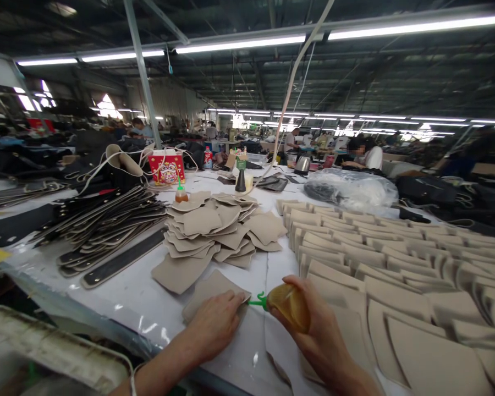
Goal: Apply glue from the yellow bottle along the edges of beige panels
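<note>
My right hand [317, 324] is wrapped round a squeeze bottle [289, 308] of amber liquid, tilted on its side. Its thin green nozzle points left and meets the edge of a beige piece [206, 289], which looks like leather or felt. With its fingers bent together, my left hand [218, 324] grips that piece near the same edge, against the table. Just beyond lies a loose pile of similar beige pieces [223, 225]. To the right, many folded beige pieces [379, 258] stand in rows, some close to my right hand.
Dark straps [111, 231] with pale edges are heaped at left. Behind the pile stand another green-tipped bottle [181, 192], a red box [167, 166] and a black cone-shaped container [240, 180]. A clear plastic bag [355, 190] and a kettle [302, 165] sit farther back. Other people work in the distance.
</note>
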A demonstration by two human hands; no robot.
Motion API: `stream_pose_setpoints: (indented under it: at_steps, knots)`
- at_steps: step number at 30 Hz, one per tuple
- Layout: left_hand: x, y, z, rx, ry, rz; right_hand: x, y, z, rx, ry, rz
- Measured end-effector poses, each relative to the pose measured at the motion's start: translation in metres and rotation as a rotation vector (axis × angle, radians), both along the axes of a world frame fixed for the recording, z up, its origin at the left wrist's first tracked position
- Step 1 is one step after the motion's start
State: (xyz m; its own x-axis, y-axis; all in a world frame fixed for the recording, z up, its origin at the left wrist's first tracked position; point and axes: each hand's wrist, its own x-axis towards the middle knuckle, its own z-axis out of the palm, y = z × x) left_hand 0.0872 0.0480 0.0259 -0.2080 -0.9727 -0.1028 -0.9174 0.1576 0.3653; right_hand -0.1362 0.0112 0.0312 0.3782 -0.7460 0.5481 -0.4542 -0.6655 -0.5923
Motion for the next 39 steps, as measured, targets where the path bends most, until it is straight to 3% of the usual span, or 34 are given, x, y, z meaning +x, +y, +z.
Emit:
stream_pose_setpoints:
  at_steps: [5, 10, 24, 29, 34, 39]
  knots:
    - [-0.001, 0.004, -0.002, 0.010, -0.004, 0.008, -0.002, -0.003, -0.003, 0.041, -0.022, -0.048]
    - [-0.002, 0.006, -0.005, -0.001, -0.026, 0.017, -0.004, -0.003, -0.006, 0.186, -0.077, -0.069]
    - [-0.002, 0.005, -0.002, 0.009, -0.010, 0.006, -0.008, -0.002, -0.016, 0.078, -0.094, -0.103]
    - [-0.003, 0.006, 0.002, 0.022, 0.013, 0.011, -0.008, -0.001, -0.016, 0.268, -0.139, -0.071]
    - [-0.001, 0.007, -0.002, 0.020, -0.001, 0.017, -0.009, -0.001, -0.013, 0.323, -0.178, -0.090]
    - [0.001, 0.008, -0.002, 0.025, 0.008, 0.003, -0.010, 0.002, -0.013, 0.519, -0.240, 0.030]
